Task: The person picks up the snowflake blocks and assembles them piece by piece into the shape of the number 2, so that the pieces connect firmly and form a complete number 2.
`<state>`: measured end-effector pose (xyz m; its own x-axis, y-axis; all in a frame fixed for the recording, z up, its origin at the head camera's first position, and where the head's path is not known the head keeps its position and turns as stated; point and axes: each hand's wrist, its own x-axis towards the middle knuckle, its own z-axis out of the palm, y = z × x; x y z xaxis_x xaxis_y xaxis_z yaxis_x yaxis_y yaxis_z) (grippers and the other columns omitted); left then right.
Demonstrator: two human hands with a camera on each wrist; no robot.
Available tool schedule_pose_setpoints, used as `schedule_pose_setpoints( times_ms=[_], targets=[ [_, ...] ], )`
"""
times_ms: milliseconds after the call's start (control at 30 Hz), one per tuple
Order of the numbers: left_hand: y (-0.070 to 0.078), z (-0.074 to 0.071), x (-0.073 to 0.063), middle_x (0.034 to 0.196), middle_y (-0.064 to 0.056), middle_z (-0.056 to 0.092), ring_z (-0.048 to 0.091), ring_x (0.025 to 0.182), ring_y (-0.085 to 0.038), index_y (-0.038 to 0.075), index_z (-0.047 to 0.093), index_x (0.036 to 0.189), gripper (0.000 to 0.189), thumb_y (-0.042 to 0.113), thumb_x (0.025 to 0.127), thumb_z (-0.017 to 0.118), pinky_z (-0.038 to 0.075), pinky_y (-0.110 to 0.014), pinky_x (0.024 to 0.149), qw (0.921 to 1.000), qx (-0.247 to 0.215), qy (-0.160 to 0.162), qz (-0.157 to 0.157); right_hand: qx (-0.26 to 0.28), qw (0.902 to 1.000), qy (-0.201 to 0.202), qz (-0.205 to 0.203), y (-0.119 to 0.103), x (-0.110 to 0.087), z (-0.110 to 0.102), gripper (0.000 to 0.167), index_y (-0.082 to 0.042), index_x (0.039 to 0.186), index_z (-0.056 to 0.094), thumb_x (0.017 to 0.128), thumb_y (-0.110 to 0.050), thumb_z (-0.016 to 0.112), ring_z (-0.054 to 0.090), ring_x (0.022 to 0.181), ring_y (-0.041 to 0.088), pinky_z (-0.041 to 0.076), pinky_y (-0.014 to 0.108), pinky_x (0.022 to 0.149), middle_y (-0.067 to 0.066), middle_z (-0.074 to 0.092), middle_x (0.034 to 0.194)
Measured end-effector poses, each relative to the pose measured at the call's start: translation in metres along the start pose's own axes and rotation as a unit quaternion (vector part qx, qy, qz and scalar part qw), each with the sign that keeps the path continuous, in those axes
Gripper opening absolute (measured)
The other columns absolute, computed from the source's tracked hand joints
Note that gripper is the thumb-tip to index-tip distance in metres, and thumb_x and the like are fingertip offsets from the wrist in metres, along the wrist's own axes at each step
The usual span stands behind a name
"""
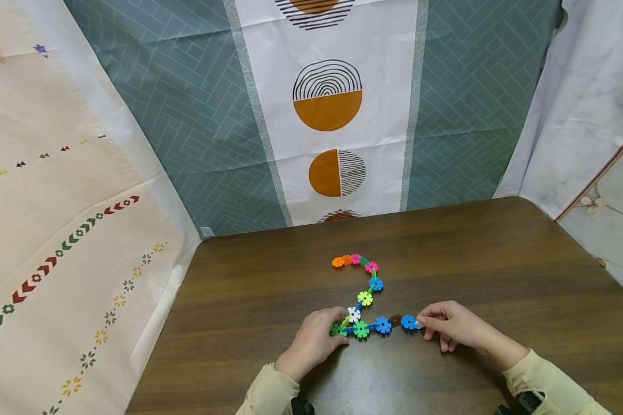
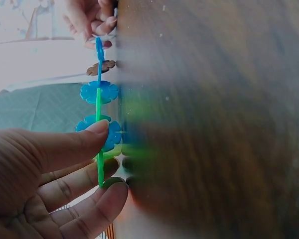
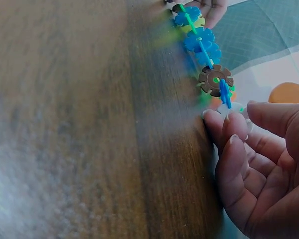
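Observation:
A chain of interlocking flower-shaped plastic discs (image 1: 382, 325) lies on the table, curving at the top and running straight along the bottom like a figure 2. My left hand (image 1: 315, 340) grips the lower left corner, its thumb and fingers around a green disc (image 1: 338, 329) in the chain. At the right end, my right hand (image 1: 454, 327) pinches a white disc (image 3: 231, 108) that adjoins a blue disc (image 1: 408, 322). A brown disc (image 3: 216, 79) comes just before that blue one. Orange discs (image 1: 338, 262) form the far tip of the curve.
The brown wooden table (image 1: 270, 271) extends around the chain. Behind it hangs a teal and white patterned cloth (image 1: 446, 115). A cream embroidered cloth (image 1: 72, 190) hangs at the left, and a white cloth (image 1: 592, 115) at the right.

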<state>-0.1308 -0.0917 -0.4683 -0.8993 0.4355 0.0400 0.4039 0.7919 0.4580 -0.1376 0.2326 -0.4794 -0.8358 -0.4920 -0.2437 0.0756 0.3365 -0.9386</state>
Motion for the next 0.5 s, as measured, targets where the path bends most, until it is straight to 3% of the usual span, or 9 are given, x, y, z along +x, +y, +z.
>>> schedule_pose_setpoints(
  times_ms=[500],
  targets=[
    [0.0006,-0.0014,-0.0013,0.108,0.000,0.067,0.061,0.099,-0.015,0.012,0.064,0.120,0.050,0.026,0.077,0.085,0.051,-0.035,0.089,0.9998,-0.007,-0.007,-0.016,-0.030,0.9995,0.010,0.001,0.0007,-0.0007,-0.0001,0.036,0.002,0.117,0.063,0.101,-0.029,0.055,0.053,0.047,0.012,0.049,0.030,0.042,0.011,0.067,0.081]
  ],
)
